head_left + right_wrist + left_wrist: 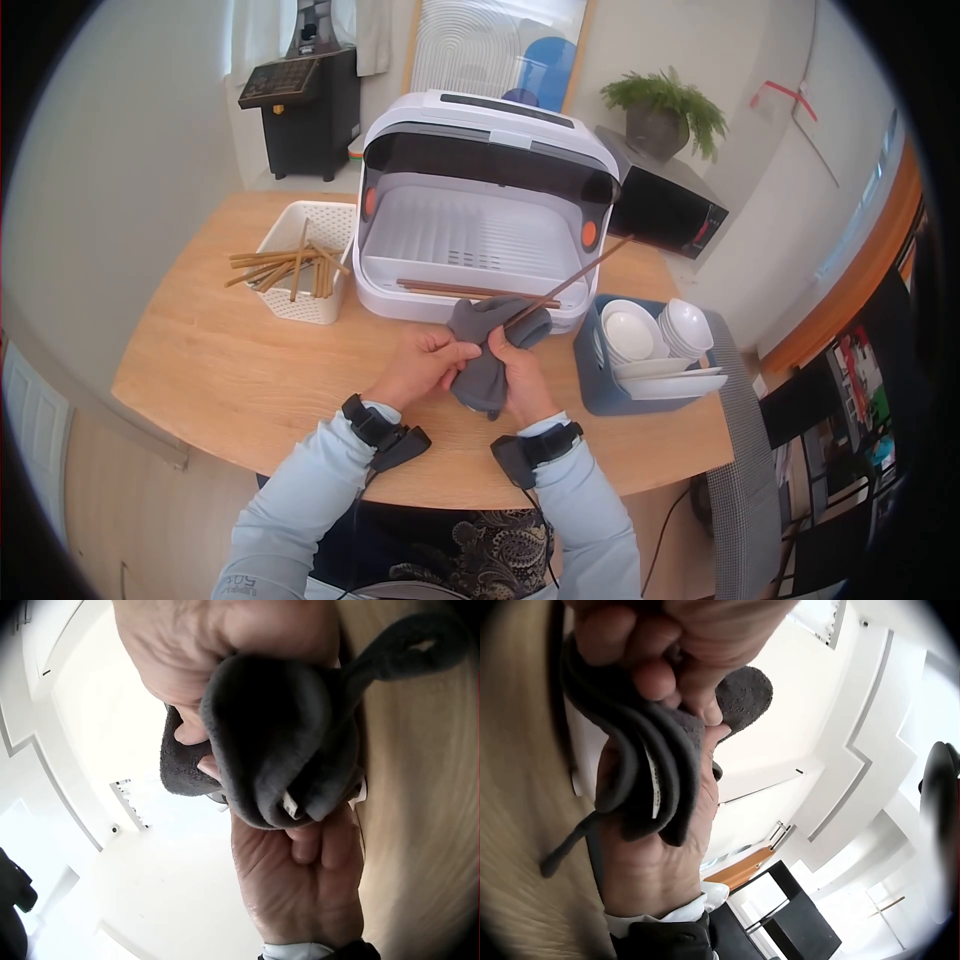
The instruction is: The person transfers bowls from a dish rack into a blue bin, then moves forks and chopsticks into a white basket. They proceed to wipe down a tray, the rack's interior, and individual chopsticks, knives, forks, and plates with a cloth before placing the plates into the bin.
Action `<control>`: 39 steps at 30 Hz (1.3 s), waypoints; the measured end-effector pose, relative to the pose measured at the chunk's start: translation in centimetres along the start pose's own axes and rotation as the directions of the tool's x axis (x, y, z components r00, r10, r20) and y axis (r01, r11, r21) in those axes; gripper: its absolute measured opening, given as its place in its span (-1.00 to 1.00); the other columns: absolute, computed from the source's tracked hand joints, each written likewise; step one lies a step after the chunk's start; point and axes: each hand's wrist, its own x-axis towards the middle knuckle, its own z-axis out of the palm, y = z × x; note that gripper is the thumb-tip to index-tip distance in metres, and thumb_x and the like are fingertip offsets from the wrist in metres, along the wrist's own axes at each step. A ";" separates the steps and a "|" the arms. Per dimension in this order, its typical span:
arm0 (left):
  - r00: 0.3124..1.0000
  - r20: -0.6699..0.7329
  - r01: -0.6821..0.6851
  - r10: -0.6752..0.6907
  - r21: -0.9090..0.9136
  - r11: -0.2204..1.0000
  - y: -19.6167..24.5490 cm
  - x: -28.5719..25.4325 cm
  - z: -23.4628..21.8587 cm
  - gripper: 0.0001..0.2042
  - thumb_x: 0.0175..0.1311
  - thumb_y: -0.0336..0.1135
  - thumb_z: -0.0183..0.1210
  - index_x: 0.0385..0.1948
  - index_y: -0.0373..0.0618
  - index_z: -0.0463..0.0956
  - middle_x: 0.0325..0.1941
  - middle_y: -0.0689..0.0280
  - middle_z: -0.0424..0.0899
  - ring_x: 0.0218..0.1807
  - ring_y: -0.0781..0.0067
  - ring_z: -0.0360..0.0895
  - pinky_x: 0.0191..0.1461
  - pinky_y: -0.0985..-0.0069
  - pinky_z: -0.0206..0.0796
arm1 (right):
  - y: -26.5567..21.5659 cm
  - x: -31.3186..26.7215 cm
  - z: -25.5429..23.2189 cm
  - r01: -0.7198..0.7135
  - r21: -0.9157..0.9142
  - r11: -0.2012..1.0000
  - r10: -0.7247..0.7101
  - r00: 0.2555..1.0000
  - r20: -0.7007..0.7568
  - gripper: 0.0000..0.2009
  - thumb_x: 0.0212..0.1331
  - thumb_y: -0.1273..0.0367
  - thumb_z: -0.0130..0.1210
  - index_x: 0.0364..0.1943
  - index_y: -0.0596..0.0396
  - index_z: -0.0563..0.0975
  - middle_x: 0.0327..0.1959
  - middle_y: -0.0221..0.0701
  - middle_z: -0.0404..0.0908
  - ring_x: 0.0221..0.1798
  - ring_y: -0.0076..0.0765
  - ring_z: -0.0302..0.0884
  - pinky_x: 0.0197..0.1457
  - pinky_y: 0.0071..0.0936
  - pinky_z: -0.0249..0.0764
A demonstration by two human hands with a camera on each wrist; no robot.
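Note:
A dark grey cloth (480, 380) with a hanging loop is bunched between my two hands above the table's front half. One long brown chopstick (578, 277) sticks out of its upper fold, slanting up to the right; its lower end is hidden inside. My right hand (524, 380) grips the cloth around that chopstick, thumb on top. From the other side, my left hand (424, 362) pinches the cloth's left edge between thumb and curled fingers. In the right wrist view the folded cloth (247, 727) shows a small white label (290, 805).
A white dish cabinet (480, 225) with its lid raised stands behind the hands, brown chopsticks (440, 288) lying along its front. To the left, a white basket (300, 304) holds several light brown sticks (290, 262). A blue bin (620, 402) of white bowls (632, 333) stands right.

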 end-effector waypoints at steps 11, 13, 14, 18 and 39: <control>0.979 -0.082 -0.183 0.189 0.071 0.980 -0.7 0.2 0.0 -0.86 0.20 -0.36 0.27 -0.48 -0.19 0.52 -0.61 0.43 0.52 -0.62 0.72 0.33 -0.59 0.69 0.13 | -0.3 0.0 0.5 -0.009 0.011 1.000 0.010 0.998 -0.060 -0.63 0.32 0.21 0.10 0.05 0.19 0.43 -0.13 -0.32 0.59 -0.17 -0.39 0.59 -0.11 -0.43 0.59; 0.984 -0.053 -0.166 0.168 0.039 0.985 -0.6 0.2 -0.3 -0.87 0.23 -0.38 0.23 -0.46 -0.18 0.51 -0.61 0.44 0.49 -0.61 0.71 0.33 -0.59 0.69 0.13 | -0.8 -0.2 1.0 0.059 -0.003 0.998 -0.059 0.994 -0.096 -0.63 0.32 0.22 0.10 0.06 0.19 0.43 -0.09 -0.32 0.58 -0.12 -0.38 0.58 -0.05 -0.43 0.57; 0.988 -0.038 -0.147 0.147 0.013 0.989 -0.6 0.2 -0.6 -0.88 0.24 -0.39 0.21 -0.46 -0.18 0.50 -0.61 0.44 0.47 -0.61 0.71 0.33 -0.59 0.69 0.13 | -1.4 -0.4 1.6 0.121 -0.017 0.993 -0.122 0.986 -0.116 -0.63 0.32 0.23 0.10 0.07 0.19 0.43 -0.08 -0.32 0.57 -0.09 -0.37 0.58 -0.02 -0.42 0.56; 0.987 -0.036 -0.158 0.158 0.001 0.988 -0.1 0.5 -2.7 -0.89 0.28 -0.40 0.15 -0.45 -0.17 0.47 -0.62 0.46 0.41 -0.62 0.69 0.32 -0.59 0.68 0.13 | -3.3 -0.7 0.8 0.253 0.057 0.966 -0.240 0.955 -0.177 -0.64 0.32 0.27 0.11 0.09 0.16 0.41 0.00 -0.32 0.54 0.04 -0.32 0.53 0.13 -0.36 0.50; 0.736 -0.407 -0.354 0.541 0.450 0.820 -0.3 2.8 -8.2 -0.92 0.22 -0.46 0.18 -0.45 -0.20 0.49 -0.63 0.46 0.44 -0.59 0.71 0.32 -0.56 0.66 0.13 | -9.0 -2.1 -1.9 0.776 -0.214 0.594 -0.792 0.515 -0.328 -0.56 0.33 0.24 0.08 0.19 0.14 0.33 0.13 -0.29 0.46 0.17 -0.19 0.45 0.26 -0.20 0.43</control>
